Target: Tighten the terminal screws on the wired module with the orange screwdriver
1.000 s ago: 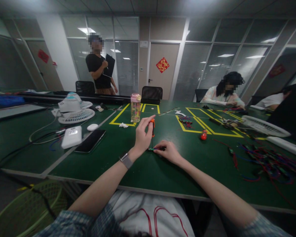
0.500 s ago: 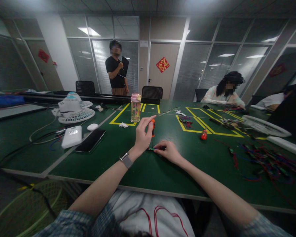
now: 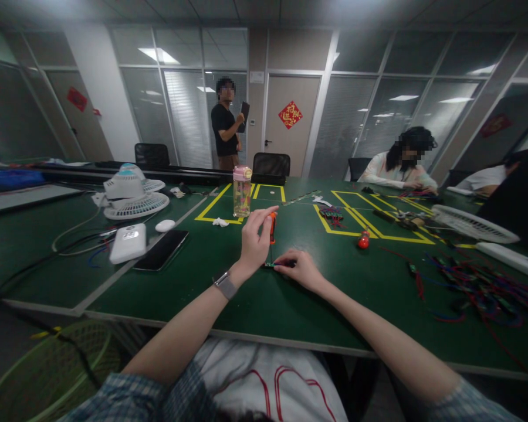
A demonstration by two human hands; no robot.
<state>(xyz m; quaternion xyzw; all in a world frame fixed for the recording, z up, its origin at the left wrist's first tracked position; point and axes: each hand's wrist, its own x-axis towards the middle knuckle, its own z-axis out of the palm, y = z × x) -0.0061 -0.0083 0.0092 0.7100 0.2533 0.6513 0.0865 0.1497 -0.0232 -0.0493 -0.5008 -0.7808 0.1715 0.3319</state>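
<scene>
My left hand (image 3: pixel 256 237) is closed around the orange handle of a screwdriver (image 3: pixel 273 227), held upright with its thin shaft pointing down. The screwdriver's tip meets a small green circuit board (image 3: pixel 270 265) on the table. From the right, my right hand (image 3: pixel 300 268) pinches the board's edge, where short dark wires show by the fingertips. The fingers partly cover the board, so its details are too small to make out.
On the green table (image 3: pixel 229 293) a drink bottle (image 3: pixel 242 192) stands ahead. A phone (image 3: pixel 162 251), a white box (image 3: pixel 128 243) and fans (image 3: pixel 136 199) lie left. Wired boards (image 3: pixel 479 287) heap up right, past a small red object (image 3: pixel 364 239). Co-workers (image 3: pixel 400 164) are beyond.
Both hands, the screwdriver and the board hold nearly the same place. In the background, the standing person has moved to the right and turned the dark folder-like object.
</scene>
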